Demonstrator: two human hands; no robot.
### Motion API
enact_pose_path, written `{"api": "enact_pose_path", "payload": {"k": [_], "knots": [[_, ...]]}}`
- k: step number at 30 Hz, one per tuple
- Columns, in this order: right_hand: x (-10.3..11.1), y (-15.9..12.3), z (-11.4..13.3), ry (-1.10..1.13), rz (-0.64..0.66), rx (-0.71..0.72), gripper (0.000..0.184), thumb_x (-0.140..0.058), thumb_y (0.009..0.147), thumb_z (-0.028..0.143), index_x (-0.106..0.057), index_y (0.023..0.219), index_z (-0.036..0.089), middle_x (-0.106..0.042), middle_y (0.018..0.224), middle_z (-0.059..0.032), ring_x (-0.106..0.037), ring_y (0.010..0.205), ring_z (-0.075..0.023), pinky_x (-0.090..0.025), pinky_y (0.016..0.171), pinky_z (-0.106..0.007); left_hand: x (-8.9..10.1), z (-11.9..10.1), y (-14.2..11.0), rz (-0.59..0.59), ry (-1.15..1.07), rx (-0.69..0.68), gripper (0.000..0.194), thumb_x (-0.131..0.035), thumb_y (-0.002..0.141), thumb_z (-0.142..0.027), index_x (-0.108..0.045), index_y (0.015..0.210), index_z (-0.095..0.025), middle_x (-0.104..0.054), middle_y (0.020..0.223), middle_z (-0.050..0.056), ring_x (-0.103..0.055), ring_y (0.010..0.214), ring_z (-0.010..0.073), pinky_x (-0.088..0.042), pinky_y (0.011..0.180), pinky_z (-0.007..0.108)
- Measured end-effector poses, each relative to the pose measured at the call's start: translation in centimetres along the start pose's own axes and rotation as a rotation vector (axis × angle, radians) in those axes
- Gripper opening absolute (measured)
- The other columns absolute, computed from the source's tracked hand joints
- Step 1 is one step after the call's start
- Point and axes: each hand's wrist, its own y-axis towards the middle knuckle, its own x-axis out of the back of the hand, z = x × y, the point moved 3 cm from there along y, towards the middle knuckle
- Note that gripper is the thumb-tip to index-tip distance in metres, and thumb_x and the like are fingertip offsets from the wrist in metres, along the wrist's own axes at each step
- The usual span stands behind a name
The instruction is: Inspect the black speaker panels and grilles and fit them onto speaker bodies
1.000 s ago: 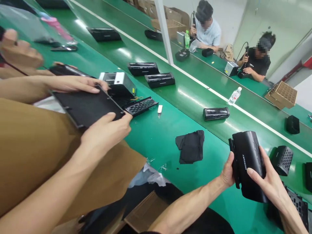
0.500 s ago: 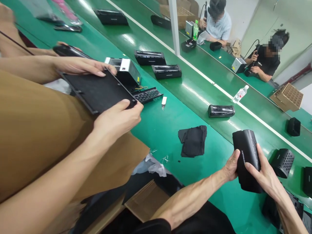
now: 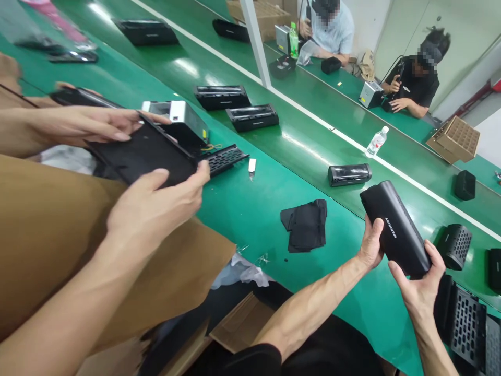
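Held up above the green desk (image 3: 313, 292): a black cylindrical speaker body (image 3: 395, 230), tilted, cradled between the left hand (image 3: 371, 245) and the right hand (image 3: 417, 290), both spread around the barrel, neither pinching. Matte, stiff shell, probably fairly light yet a little slippery; safest grip around the middle, clear of the ends. Just beside the right hand, a black perforated grille panel (image 3: 465, 326).

Matte black capsule-shaped speaker body (image 3: 395, 230), MERKURY lettering showing, tilted diagonally, held in mid-air.
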Motion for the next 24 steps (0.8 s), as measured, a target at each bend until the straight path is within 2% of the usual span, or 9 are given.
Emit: {"api": "enact_pose_path", "payload": {"k": [3, 5, 7, 10, 12, 16, 18, 21, 24], "knots": [[2.0, 0.7, 0.1, 0.044, 0.031, -0.083, 0.086, -0.083, 0.083, 0.060, -0.045, 0.153, 0.026, -0.048, 0.155, -0.0158, -0.050, 0.144, -0.0420, -0.037, 0.122, -0.065, 1.7, -3.0, 1.3, 0.141, 0.081, 0.024, 0.094, -0.066, 0.085, -0.081, -0.047, 0.161, -0.028, -0.061, 0.156, 0.007, -0.055, 0.141, 0.0471, -0.053, 0.106, 0.059], [3.6, 0.6, 0.1, 0.065, 0.078, -0.133, 0.086, -0.083, 0.083, 0.061, -0.047, 0.152, 0.026, -0.049, 0.156, -0.0153, -0.050, 0.144, -0.0426, -0.038, 0.121, -0.064, 3.0, -6.9, 2.7, 0.207, 0.192, -0.072, 0.111, -0.083, 0.076, -0.073, -0.036, 0.167, -0.030, -0.047, 0.169, 0.010, -0.046, 0.150, 0.0467, -0.047, 0.115, 0.061], [4.8, 0.3, 0.3, 0.090, 0.124, -0.150, 0.087, -0.084, 0.080, 0.061, -0.049, 0.152, 0.027, -0.051, 0.155, -0.0151, -0.052, 0.142, -0.0435, -0.040, 0.119, -0.064, 3.0, -10.8, 3.8, 0.382, 0.380, -0.163, 0.127, -0.100, 0.059, -0.056, -0.038, 0.167, -0.032, -0.038, 0.174, 0.011, -0.037, 0.158, 0.0445, -0.034, 0.127, 0.060], [5.6, 0.3, 0.5, 0.130, 0.175, -0.165, 0.087, -0.085, 0.081, 0.057, -0.047, 0.153, 0.028, -0.052, 0.156, -0.0150, -0.053, 0.142, -0.0439, -0.041, 0.117, -0.064, 1.8, -14.1, 4.1, 0.607, 0.556, -0.167, 0.099, -0.096, 0.066, -0.047, -0.058, 0.156, -0.030, -0.055, 0.162, 0.010, -0.045, 0.153, 0.0448, -0.032, 0.127, 0.061], [6.1, 0.8, 0.6, 0.131, 0.196, -0.183, 0.085, -0.084, 0.081, 0.057, -0.047, 0.153, 0.028, -0.052, 0.156, -0.0153, -0.053, 0.142, -0.0440, -0.040, 0.118, -0.064, 1.2, -14.4, 3.8, 0.586, 0.553, -0.163, 0.084, -0.091, 0.071, -0.049, -0.065, 0.149, -0.028, -0.063, 0.152, 0.009, -0.055, 0.143, 0.0445, -0.038, 0.123, 0.060], [7.8, 1.8, 0.2, 0.157, 0.268, -0.276, 0.092, -0.081, 0.081, 0.067, -0.046, 0.157, 0.029, -0.052, 0.157, -0.0165, -0.053, 0.141, -0.0454, -0.040, 0.118, -0.063, 2.1, -11.2, 2.9, 0.381, 0.348, -0.129, 0.081, -0.091, 0.066, -0.046, -0.071, 0.142, -0.027, -0.070, 0.141, 0.007, -0.063, 0.129, 0.0406, -0.047, 0.115, 0.053], [8.0, 1.6, -0.4, 0.328, 0.284, -0.313, 0.109, -0.075, 0.081, 0.077, -0.026, 0.169, 0.036, -0.045, 0.166, -0.0165, -0.052, 0.144, -0.0474, -0.046, 0.114, -0.064, 2.8, -7.8, 2.2, 0.259, 0.128, -0.021, 0.077, -0.088, 0.068, -0.050, -0.072, 0.140, -0.027, -0.074, 0.133, 0.007, -0.066, 0.124, 0.0381, -0.050, 0.110, 0.051], [5.6, 0.4, -1.6, 0.385, 0.298, -0.320, 0.135, -0.082, 0.070, 0.082, -0.006, 0.174, 0.039, -0.039, 0.171, -0.0169, -0.047, 0.148, -0.0528, -0.052, 0.106, -0.067, 3.0, -0.9, 0.1, 0.108, -0.211, 0.257, 0.065, -0.073, 0.081, -0.064, -0.075, 0.134, -0.025, -0.078, 0.126, 0.008, -0.069, 0.120, 0.0356, -0.053, 0.106, 0.049], [1.9, -0.1, -2.8, 0.166, 0.369, -0.280, 0.123, -0.086, 0.068, 0.074, -0.027, 0.169, 0.036, -0.057, 0.154, -0.0161, -0.051, 0.142, -0.0540, -0.051, 0.106, -0.072, 2.5, 4.1, -2.2, 0.206, -0.311, 0.521, 0.073, -0.060, 0.086, -0.077, -0.079, 0.122, -0.017, -0.077, 0.129, 0.016, -0.067, 0.124, 0.0418, -0.056, 0.101, 0.053]]}}
